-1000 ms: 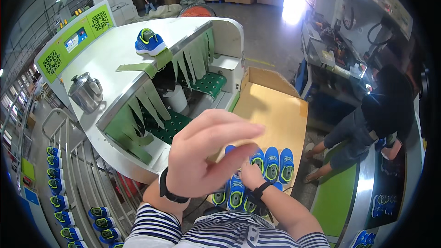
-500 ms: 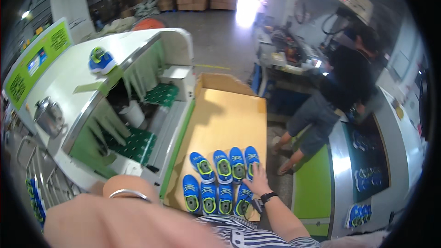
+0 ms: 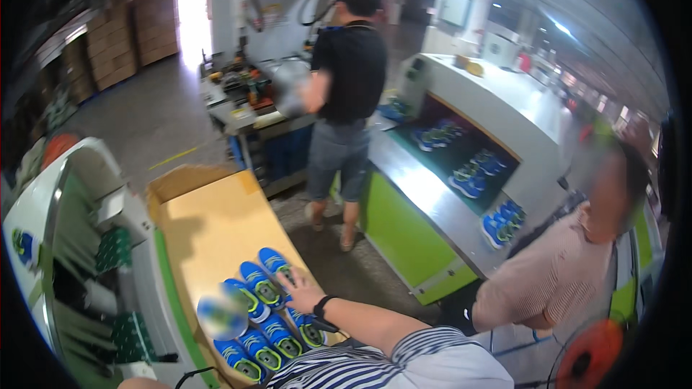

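Observation:
My right hand point(image 3: 303, 294) reaches over a tan tabletop point(image 3: 209, 216) and grips the heel end of a blue sneaker point(image 3: 274, 261) with lime-green lining. That sneaker lies at the right end of the far row. Beside it in the same row lie another blue sneaker point(image 3: 256, 279) and more of the kind, the leftmost one blurred. A nearer row holds several matching sneakers point(image 3: 261, 349), toes pointing away from me. My right forearm hides part of the nearest one. My left hand is out of sight; only a sliver of skin shows at the lower left edge.
Left of the table stands a white machine point(image 3: 79, 166) with curtained openings. A person in black point(image 3: 351, 72) works at a cluttered bench ahead. To the right, a conveyor machine point(image 3: 404, 173) carries more sneakers. Another person point(image 3: 548, 266) and a red fan point(image 3: 591, 353) are close on my right.
My view has swung to the right, bringing the conveyor and a second person into sight. My left hand has left the picture. My right hand stays at the same sneaker.

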`<state>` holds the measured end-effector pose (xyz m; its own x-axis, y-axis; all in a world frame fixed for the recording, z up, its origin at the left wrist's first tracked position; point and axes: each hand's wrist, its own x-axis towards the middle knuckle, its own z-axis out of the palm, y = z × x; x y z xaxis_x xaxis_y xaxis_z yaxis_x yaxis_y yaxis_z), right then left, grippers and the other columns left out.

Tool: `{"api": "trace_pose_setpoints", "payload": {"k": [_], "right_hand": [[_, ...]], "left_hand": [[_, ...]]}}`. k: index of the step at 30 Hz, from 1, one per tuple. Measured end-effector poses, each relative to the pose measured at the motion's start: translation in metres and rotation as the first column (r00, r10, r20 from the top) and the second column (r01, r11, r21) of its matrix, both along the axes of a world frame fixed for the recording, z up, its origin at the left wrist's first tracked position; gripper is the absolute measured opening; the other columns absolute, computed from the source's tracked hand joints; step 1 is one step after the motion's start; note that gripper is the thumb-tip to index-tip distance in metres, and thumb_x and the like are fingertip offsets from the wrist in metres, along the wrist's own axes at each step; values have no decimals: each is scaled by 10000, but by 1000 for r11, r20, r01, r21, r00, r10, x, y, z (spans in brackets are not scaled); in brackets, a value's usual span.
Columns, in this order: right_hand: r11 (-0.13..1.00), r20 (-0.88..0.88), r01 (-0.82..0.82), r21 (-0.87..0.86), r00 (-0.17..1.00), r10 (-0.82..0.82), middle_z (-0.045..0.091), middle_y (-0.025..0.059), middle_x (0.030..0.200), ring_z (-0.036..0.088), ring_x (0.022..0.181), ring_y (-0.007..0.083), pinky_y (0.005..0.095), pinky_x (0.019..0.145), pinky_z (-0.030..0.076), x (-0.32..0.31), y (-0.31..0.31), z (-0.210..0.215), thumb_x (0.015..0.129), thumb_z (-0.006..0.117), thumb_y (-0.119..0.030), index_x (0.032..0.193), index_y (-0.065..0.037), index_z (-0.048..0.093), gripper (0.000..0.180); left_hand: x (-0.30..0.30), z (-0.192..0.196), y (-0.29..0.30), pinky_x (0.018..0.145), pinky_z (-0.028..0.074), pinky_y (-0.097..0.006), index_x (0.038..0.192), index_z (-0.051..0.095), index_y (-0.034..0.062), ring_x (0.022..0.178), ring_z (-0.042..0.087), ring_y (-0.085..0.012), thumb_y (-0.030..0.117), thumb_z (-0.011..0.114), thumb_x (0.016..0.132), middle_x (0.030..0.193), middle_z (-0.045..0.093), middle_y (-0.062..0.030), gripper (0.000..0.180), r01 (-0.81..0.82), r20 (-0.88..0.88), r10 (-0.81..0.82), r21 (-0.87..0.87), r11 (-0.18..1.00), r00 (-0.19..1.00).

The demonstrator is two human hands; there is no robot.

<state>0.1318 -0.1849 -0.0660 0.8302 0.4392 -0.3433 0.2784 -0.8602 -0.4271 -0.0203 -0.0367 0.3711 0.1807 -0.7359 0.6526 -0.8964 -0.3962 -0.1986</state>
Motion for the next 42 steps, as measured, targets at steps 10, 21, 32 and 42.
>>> {"api": "trace_pose_setpoints", "payload": {"k": [10, 21, 32, 42], "right_hand": [[998, -68, 43, 38, 997, -40, -124, 233, 1665, 371, 1384, 558, 555, 1074, 440, -1, 4, 4, 894, 686, -189, 1614, -369, -68, 1058], [993, 186, -112, -40, 976, 117, 27, 339, 1632, 310, 1442, 521, 485, 1174, 339, 1, 4, -26, 889, 700, -341, 1630, -265, 34, 999], [1000, 26, 0, 15, 1000, 0, -48, 267, 1657, 410, 1348, 548, 538, 1097, 419, -1, 3, -2, 893, 735, -300, 1629, -240, 11, 1035], [967, 248, 18, 254, 965, -83, 425, 247, 1363, 450, 1241, 439, 507, 1056, 381, 37, 4, -5, 823, 791, -261, 1392, 1, 400, 738]], "left_hand": [[2, -12, -19, 953, 505, -448, 1023, 710, 80, 1032, 683, -248, 120, 765, 797, 1124, 714, -68, 236, 71, 140, -88, 128, 989, 986], [29, -114, 7, 970, 498, -453, 1028, 708, 94, 1061, 684, -249, 133, 760, 796, 1170, 711, -51, 241, -96, -164, 99, 22, 995, 981], [50, -367, 89, 1142, 209, -673, 1464, 482, 145, 1477, 288, -433, 423, 676, 923, 1552, 418, -164, 639, -842, -773, 623, 256, 475, 116], [92, -367, 143, 952, 463, -498, 1160, 702, 77, 1138, 604, -345, 392, 638, 945, 1131, 675, -153, 387, -933, -883, 465, 210, 291, -54]]}}
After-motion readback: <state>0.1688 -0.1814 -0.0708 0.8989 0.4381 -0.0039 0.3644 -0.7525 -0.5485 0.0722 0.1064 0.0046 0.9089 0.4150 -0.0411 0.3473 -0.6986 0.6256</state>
